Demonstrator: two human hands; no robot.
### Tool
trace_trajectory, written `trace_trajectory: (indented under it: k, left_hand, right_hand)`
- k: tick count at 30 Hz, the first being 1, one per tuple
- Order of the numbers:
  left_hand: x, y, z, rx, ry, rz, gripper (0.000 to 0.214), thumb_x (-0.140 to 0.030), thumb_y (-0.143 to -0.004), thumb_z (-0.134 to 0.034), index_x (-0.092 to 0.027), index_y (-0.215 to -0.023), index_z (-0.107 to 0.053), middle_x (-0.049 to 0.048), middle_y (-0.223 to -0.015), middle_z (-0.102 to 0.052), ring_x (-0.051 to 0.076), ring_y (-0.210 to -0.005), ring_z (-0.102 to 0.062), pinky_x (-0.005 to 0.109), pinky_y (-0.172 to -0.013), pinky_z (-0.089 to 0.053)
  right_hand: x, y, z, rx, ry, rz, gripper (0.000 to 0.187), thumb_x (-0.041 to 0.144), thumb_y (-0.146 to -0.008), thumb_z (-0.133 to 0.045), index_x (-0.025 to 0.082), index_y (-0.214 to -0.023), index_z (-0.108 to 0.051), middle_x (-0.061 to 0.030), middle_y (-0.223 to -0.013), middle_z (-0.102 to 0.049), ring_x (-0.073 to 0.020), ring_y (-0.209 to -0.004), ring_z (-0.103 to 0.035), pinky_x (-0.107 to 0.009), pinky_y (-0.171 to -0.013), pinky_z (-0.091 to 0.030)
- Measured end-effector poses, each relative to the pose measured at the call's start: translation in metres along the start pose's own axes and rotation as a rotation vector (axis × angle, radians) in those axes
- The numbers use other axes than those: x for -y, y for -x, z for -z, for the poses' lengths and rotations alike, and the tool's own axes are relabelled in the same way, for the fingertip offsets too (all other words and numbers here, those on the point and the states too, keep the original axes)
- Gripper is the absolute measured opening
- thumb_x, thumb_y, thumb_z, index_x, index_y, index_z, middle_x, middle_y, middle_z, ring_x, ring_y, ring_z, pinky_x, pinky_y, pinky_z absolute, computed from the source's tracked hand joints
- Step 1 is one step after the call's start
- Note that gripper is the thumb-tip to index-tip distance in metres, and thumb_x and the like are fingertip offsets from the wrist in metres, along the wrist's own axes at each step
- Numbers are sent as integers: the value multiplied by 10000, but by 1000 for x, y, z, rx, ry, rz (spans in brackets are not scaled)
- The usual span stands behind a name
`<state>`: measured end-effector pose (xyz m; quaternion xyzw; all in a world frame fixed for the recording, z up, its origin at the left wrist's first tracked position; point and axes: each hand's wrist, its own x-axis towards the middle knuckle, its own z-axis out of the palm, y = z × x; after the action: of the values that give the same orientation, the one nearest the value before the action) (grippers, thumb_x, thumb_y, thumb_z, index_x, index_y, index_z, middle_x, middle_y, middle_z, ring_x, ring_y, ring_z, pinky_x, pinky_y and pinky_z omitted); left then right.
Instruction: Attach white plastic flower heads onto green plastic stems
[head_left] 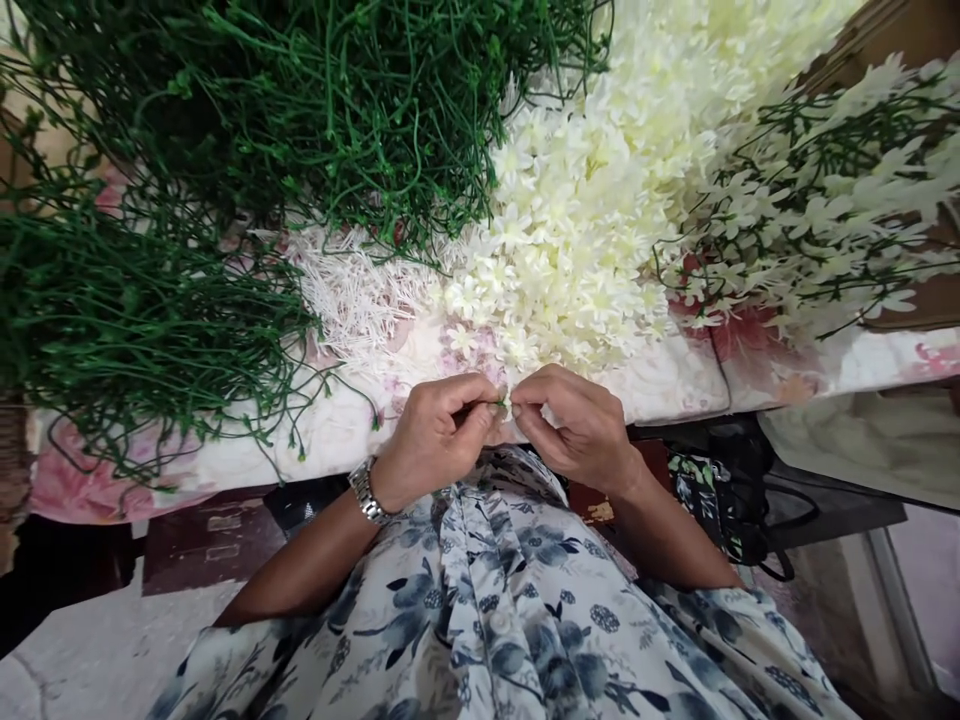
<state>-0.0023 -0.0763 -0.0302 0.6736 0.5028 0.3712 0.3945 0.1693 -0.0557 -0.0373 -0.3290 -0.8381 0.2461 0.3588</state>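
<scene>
My left hand (pixel 444 432), with a metal watch (pixel 366 492) on its wrist, pinches a small green stem tip (pixel 502 402) between thumb and finger. Almost touching it, my right hand (pixel 574 425) is closed in a pinch too; what lies between its fingertips is too small to make out. Both hands meet over the table's near edge. Just beyond them lies a heap of cream artificial flowers (pixel 577 250). Beside that heap are loose thin white pieces (pixel 360 295), like flower stamens. Green artificial stems (pixel 172 330) fill the left side of the table.
A larger pile of green stems (pixel 337 110) stands at the back left. Assembled white flower sprays (pixel 825 210) lie at the right, by brown cardboard (pixel 919 285). A floral cloth (pixel 652 385) covers the table. Below its edge at right hangs a dark patterned bag (pixel 701 495).
</scene>
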Motion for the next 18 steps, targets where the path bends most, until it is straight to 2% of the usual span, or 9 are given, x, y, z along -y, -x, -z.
trace_trajectory:
  k: [7, 18]
  left_hand:
    - [3, -1, -3, -43, 46, -66, 146, -82, -762, -444, -148, -669, -535, -41, -565, -446, 53, -493, -386, 171, -452, -311]
    - [9, 0, -8, -63, 11, -57, 156, -74, -744, -433, -146, -623, -501, -44, -540, -414, 56, -488, -378, 179, -461, -303]
  right_hand:
    - [-2, -5, -1, 20, -35, 18, 130, 62, -785, -487, 166, -845, -537, -20, -706, -571, -106, -663, -533, -235, -586, -444]
    - [-7, -5, -4, 72, 12, 32, 123, 70, -792, -476, 159, -845, -542, -29, -716, -575, -116, -687, -538, -243, -609, -460]
